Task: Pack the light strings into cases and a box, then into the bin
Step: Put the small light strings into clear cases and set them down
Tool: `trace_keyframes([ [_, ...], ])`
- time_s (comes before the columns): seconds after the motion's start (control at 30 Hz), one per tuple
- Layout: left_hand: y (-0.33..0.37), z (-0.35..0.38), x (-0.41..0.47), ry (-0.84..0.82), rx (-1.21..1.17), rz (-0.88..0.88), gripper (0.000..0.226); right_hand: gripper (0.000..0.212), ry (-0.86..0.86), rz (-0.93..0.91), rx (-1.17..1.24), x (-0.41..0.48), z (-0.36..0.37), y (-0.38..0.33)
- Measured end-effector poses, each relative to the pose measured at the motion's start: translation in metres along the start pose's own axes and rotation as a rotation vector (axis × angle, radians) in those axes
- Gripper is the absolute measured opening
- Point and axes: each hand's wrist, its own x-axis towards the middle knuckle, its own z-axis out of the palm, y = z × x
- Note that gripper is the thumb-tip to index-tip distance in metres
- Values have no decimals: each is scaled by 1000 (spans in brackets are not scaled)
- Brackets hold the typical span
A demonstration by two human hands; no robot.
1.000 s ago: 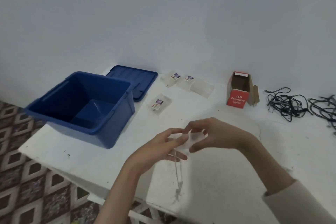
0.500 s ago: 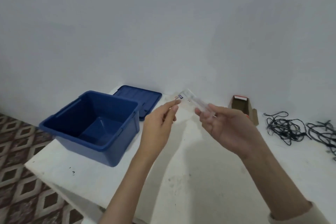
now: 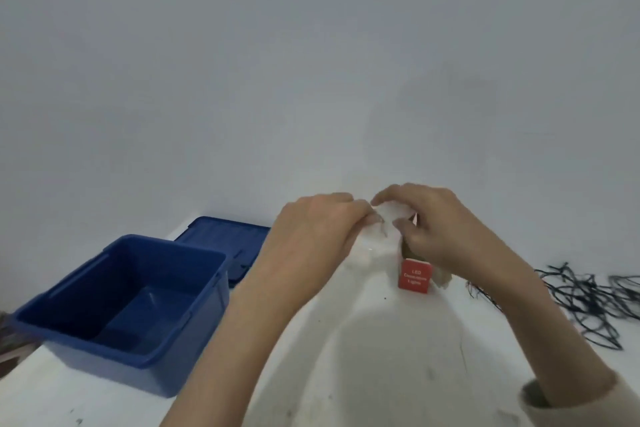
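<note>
Hands meet in the air just up and left of the red box [image 3: 415, 277], and between them sits a small clear case [image 3: 384, 218], blurred and hard to read in detail. The left hand [image 3: 311, 236] has its fingers curled over, with the tips gripping the case's left edge; the right hand [image 3: 440, 232] pinches the opposite side between thumb and forefinger. The right hand also covers the upper part of the red box, which stands on the white surface [image 3: 381, 357] with its printed face toward the camera. Well to the left of the red box stands the open blue bin [image 3: 114, 367]. Its blue lid [image 3: 225, 236] lies flat behind it, closer to the box than the bin is. To the right of the red box, black light strings [image 3: 581, 298] lie loose and tangled on the surface, reaching the frame's edge. A pale sleeve [image 3: 588, 406] shows on the right forearm, at the bottom corner far below and right of the box.
</note>
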Motion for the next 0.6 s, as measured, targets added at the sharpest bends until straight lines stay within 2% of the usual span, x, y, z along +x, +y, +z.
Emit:
trace_keyframes([
  [0.07, -8, -6, 20, -68, -53, 8, 30, 32, -282, 119, 343, -5, -11, 7],
  [0.13, -13, -3, 34, -109, -428, -58, 21, 38, -419, 143, 883, -10, -17, 13],
  [0.2, -14, 4, 39, -72, -859, -144, 17, 52, -354, 146, 1348, -15, -18, 18],
  [0.27, -13, 16, 39, -56, -1015, -216, 17, 66, -168, 173, 1618, -15, -17, 22],
  [0.33, -7, 27, 38, -79, -1087, -263, 21, 59, -6, 173, 1678, -15, -17, 23],
  [0.6, 16, 45, 35, -223, -1187, -335, 20, 30, 483, 292, 1499, -7, -36, 19],
])
